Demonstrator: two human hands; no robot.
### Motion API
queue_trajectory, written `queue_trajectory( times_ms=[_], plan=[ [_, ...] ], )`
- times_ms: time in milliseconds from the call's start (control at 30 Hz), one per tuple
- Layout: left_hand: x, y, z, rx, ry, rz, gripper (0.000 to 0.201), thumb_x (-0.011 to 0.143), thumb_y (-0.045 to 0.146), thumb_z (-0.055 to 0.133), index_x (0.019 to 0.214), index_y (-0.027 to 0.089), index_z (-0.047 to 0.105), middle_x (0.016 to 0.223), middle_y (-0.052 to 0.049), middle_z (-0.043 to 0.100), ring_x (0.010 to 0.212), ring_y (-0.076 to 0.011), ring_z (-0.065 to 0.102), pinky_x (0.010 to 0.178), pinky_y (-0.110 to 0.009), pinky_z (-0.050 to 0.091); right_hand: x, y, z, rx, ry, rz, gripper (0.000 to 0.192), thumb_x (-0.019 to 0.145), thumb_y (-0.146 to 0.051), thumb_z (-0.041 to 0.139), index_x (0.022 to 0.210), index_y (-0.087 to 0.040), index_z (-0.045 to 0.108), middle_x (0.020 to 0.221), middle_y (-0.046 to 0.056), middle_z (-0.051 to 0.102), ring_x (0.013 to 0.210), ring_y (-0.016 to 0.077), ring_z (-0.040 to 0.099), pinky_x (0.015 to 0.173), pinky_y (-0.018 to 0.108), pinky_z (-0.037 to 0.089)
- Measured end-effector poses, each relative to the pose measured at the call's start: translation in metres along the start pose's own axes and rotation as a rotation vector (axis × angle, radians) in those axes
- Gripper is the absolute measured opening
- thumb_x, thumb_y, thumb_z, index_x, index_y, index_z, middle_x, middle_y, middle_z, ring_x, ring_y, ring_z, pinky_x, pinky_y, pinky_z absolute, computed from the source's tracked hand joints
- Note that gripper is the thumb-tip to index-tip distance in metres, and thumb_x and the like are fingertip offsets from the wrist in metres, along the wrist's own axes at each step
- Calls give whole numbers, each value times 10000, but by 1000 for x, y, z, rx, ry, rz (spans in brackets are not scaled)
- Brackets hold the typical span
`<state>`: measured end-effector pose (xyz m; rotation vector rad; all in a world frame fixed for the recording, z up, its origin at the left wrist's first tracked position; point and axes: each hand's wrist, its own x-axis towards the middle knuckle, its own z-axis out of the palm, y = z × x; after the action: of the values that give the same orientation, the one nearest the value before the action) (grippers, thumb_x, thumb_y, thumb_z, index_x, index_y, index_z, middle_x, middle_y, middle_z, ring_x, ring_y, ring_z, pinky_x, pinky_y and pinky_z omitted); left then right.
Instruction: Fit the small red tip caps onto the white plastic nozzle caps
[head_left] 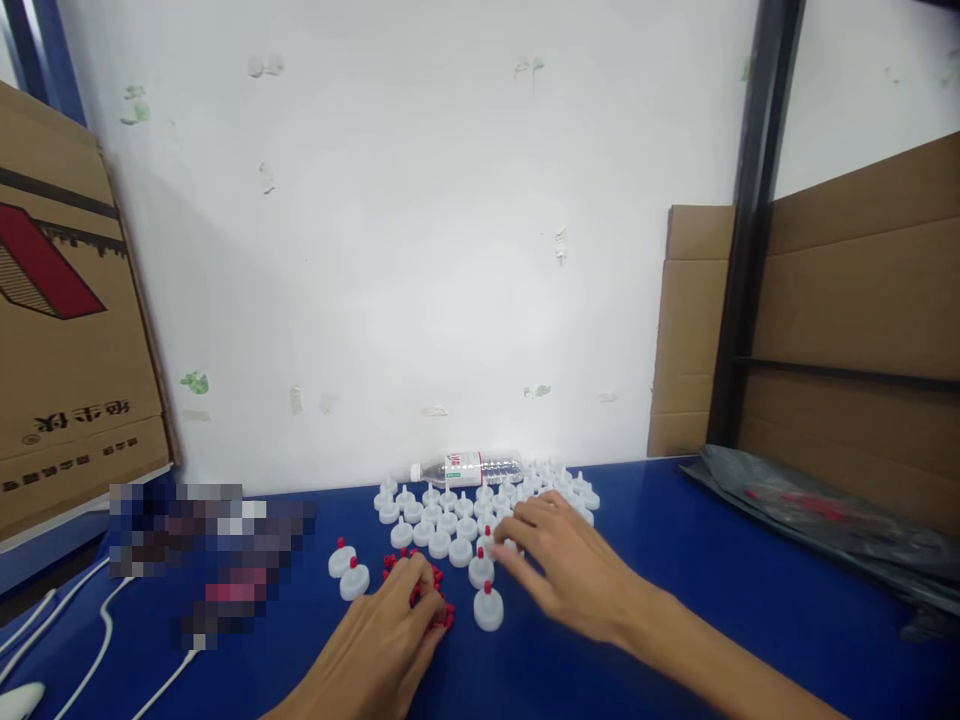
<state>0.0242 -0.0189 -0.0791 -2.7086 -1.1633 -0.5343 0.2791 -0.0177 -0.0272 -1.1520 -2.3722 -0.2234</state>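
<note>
1. A person's left hand [390, 625] rests palm down on a blue worktop [675, 580], its fingers curled over a small heap of red tips [442, 612]; whether any tip is pinched between the fingers cannot be told.
2. The right hand [566, 565] lies flat and spread, fingers reaching left to touch the near edge of a cluster of white caps [450, 520]; it grips nothing that can be seen.
3. The white caps stand upright in close rows at the middle of the worktop, just ahead of both hands.
4. Four caps with red tips fitted [488, 607] stand apart from the cluster: two left of the red heap, two between the hands.
5. A clear plastic bottle [469, 468] lies on its side behind the caps, against the white wall [420, 250].
6. Cardboard boxes [67, 340] flank the scene on both sides.
7. A dark plastic bag [825, 515] lies on the worktop at far right, well apart from the hands.
8. White cables [97, 640] trail across the near left corner.
</note>
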Motion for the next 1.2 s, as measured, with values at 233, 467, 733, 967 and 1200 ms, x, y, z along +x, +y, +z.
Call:
queue_trajectory(
  times_ms=[233,467,733,967,1200],
  plan=[
    [0,5,-11,-124,60,25,163,993,166,415,995,244,557,953,-30,637,797,-181,648,627,-253,459,0,39,-35,-228,-210,432,441,1066,-430,369,946,-182,714,768,112,710,726,284,685,615,323,383],
    [-1,10,-20,-137,136,69,184,983,150,398,984,235,561,928,-37,650,790,-182,656,613,-260,455,-11,47,-29,-121,-426,438,274,707,-332,851,959,-252,776,879,66,752,813,284,714,566,263,341],
    [2,7,-18,-188,184,115,251,1001,150,392,1080,240,613,947,-46,652,779,-166,660,640,-243,501,-11,37,-28,-48,-377,365,170,900,-304,658,1029,-206,708,911,85,731,852,268,691,654,301,438],
    [2,-2,-9,-193,267,97,328,1041,148,338,1214,278,585,1018,-26,707,825,-159,715,698,-229,548,-2,14,-17,85,-80,164,267,1020,-346,486,1244,-222,562,1075,80,696,899,249,681,769,361,500],
    [3,2,-11,-239,312,88,200,1064,240,393,1082,263,592,937,0,689,727,-133,688,603,-193,506,-9,-15,2,57,-71,-23,293,992,-313,551,1283,-272,549,1193,55,647,1072,259,653,839,383,519]
  ],
)
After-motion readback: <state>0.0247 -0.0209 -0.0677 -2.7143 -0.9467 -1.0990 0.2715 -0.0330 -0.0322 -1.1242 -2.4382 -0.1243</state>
